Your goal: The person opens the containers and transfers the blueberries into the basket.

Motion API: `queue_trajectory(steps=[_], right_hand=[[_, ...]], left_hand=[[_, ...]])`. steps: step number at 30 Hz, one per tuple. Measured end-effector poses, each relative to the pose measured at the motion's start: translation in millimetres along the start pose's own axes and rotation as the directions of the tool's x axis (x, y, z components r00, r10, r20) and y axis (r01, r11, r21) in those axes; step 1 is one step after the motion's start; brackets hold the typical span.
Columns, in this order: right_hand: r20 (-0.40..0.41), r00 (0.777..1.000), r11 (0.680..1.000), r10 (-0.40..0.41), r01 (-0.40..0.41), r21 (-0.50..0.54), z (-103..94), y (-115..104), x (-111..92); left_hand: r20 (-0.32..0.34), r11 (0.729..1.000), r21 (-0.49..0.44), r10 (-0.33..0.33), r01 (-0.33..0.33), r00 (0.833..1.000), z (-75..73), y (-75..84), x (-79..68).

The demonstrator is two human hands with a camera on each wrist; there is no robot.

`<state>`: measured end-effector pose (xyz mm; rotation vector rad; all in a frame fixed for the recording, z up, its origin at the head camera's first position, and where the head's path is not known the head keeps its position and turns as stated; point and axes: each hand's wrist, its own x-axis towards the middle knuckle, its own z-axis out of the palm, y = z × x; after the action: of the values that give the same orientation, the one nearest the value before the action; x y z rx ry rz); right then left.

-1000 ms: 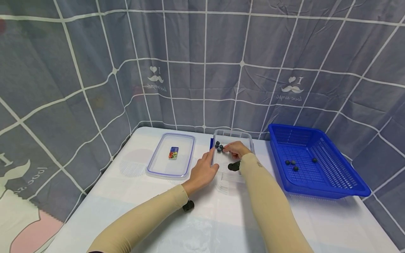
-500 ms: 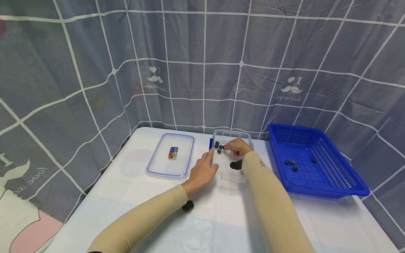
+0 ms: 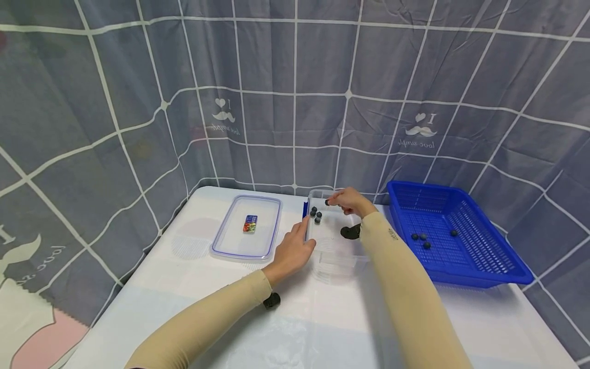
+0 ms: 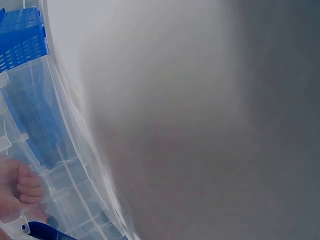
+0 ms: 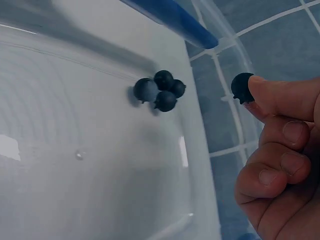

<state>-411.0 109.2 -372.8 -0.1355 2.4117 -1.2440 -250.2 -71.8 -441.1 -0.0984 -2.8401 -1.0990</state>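
Note:
In the right wrist view my right hand [image 5: 285,160] pinches a single blueberry [image 5: 242,88] between thumb and index finger, its other fingers curled. The head view has this right hand [image 3: 352,201] over the far part of a clear plastic box [image 3: 338,250]. Several blueberries [image 5: 165,101] sit close together inside the box, near its far left corner. My left hand [image 3: 293,250] touches the box's left side with its fingers straight, beside the blue clip [image 3: 305,209]. Through the box wall, the left wrist view shows part of the right hand [image 4: 25,185].
To the left of the box lies a clear lid [image 3: 230,238] with a blue-edged rim and a colourful label [image 3: 250,224]. A blue plastic basket [image 3: 484,279] stands on the right, holding several blueberries [image 3: 425,241]. A grey checked curtain [image 3: 258,123] hangs behind the white-covered table [image 3: 295,328].
My right hand has lifted one blueberry from beside the group and moved it up toward the box's far side. The left hand has stayed at the box's left side.

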Motion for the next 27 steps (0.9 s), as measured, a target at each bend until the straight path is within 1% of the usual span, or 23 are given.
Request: queue_trajectory(steps=[9, 17, 27], right_hand=[[-0.011, 0.999, 0.999, -0.044, 0.043, -0.021, -22.2, -8, -20], [0.017, 0.997, 0.996, -0.073, 0.074, -0.042, -40.7, -12, -38], [0.016, 0.995, 0.994, -0.098, 0.099, -0.036, -66.8, -6, -56]], left_hand=[[0.006, 1.0, -0.001, 0.002, -0.002, 1.0, -0.2, 0.5, -0.6], [0.007, 1.0, 0.0, 0.002, -0.002, 1.0, -2.3, 0.9, -2.0], [0.011, 1.0, -0.006, 0.001, -0.001, 1.0, -1.7, 0.6, -2.0]])
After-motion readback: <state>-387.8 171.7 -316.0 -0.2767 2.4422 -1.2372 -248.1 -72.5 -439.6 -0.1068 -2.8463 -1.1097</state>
